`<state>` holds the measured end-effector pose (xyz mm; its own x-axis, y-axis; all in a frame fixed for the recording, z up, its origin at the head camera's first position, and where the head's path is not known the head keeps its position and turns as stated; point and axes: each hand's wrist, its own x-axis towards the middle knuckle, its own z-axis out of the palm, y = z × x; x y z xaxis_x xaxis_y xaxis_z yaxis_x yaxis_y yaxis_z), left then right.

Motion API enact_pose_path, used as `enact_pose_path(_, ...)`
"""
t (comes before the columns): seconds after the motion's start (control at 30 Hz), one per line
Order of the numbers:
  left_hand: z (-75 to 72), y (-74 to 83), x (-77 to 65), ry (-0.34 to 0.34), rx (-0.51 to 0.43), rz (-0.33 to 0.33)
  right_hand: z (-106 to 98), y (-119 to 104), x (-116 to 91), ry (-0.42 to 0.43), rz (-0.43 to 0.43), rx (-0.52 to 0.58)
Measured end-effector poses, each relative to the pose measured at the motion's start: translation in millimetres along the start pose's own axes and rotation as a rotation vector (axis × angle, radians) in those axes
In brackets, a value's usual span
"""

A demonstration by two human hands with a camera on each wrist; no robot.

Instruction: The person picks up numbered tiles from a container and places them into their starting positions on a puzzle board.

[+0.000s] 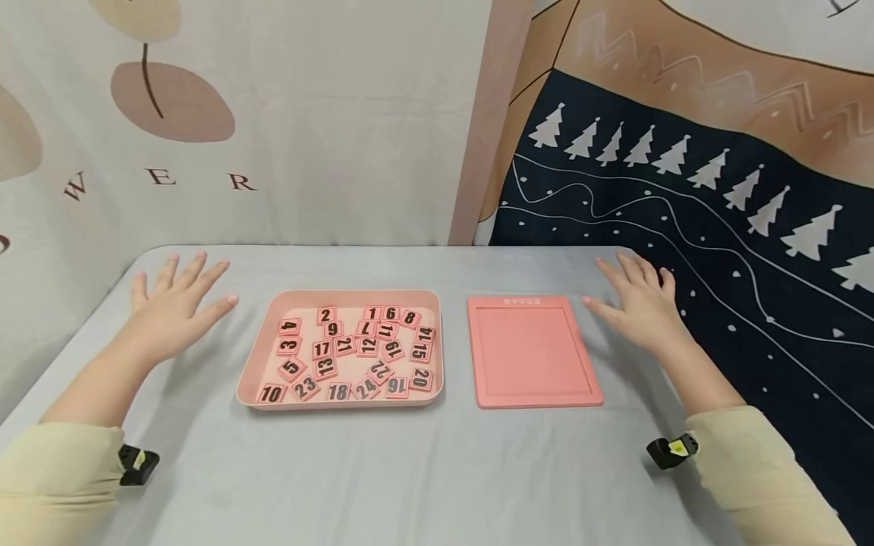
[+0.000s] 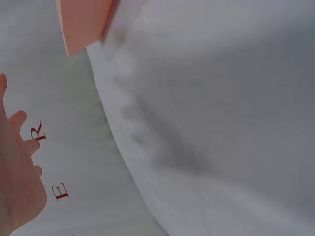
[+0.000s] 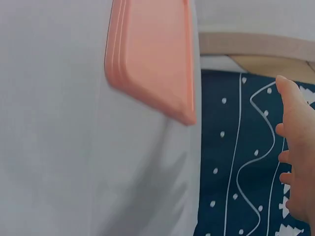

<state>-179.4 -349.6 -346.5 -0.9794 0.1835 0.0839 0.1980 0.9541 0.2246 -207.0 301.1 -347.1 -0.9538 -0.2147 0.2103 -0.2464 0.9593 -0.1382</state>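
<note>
Tray (image 1: 352,367) lies apart, right of the left hand (image 1: 171,312).

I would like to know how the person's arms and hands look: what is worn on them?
The left hand and right hand wear no gloves. Both sleeves are pale yellow and plain; beside the end of each sits a small black device with a yellow patch.
</note>
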Motion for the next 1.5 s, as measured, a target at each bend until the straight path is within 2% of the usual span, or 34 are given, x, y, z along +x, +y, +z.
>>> enact_pose_path(0.37,7.8,15.5,-9.0,0.077,-0.132,0.056,3,-37,3,0.071,-0.087,0.072)
enact_pose_path(0.73,28.1,20.8,-12.1,0.157,-0.393,0.110,14,-86,9,0.137,-0.174,0.179)
enact_pose_path(0.9,35.2,23.0,-13.7,0.113,-0.518,0.097,18,-108,12,0.134,-0.217,0.251)
enact_pose_path(1.07,39.4,25.5,-15.5,0.044,-0.617,0.038,26,-125,16,0.119,-0.250,0.293)
enact_pose_path(1.2,45.6,24.4,-16.1,0.001,-0.688,0.017,32,-142,20,0.107,-0.280,0.326)
enact_pose_path(1.5,58.7,24.8,-16.7,0.002,-0.765,0.041,42,-178,32,0.065,-0.337,0.393)
